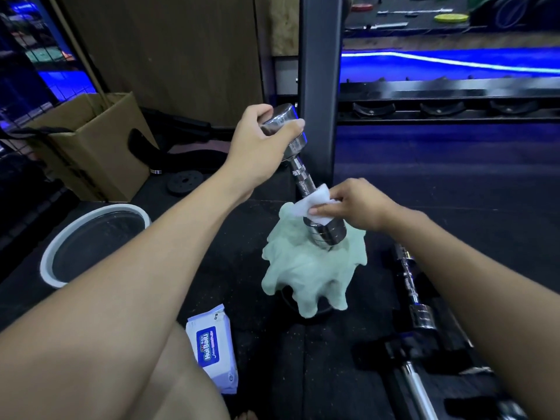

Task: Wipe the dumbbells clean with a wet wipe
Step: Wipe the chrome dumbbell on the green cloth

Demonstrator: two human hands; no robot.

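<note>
A chrome dumbbell [303, 174] stands tilted, its lower head resting on a pale green cloth [312, 274] draped over a dark round object. My left hand [260, 147] grips the upper head of the dumbbell. My right hand [354, 207] pinches a white wet wipe [312, 206] against the lower end of the handle, where it meets the lower head. A white and blue pack of wet wipes [213, 347] lies on the floor beside my knee.
A second chrome dumbbell [413, 292] lies on the black floor at the right, with a steel bar [418, 389] nearer me. A white-rimmed round basin [48, 256] sits at left, a cardboard box [91, 147] behind it. A dark rack post [321, 86] rises just behind the dumbbell.
</note>
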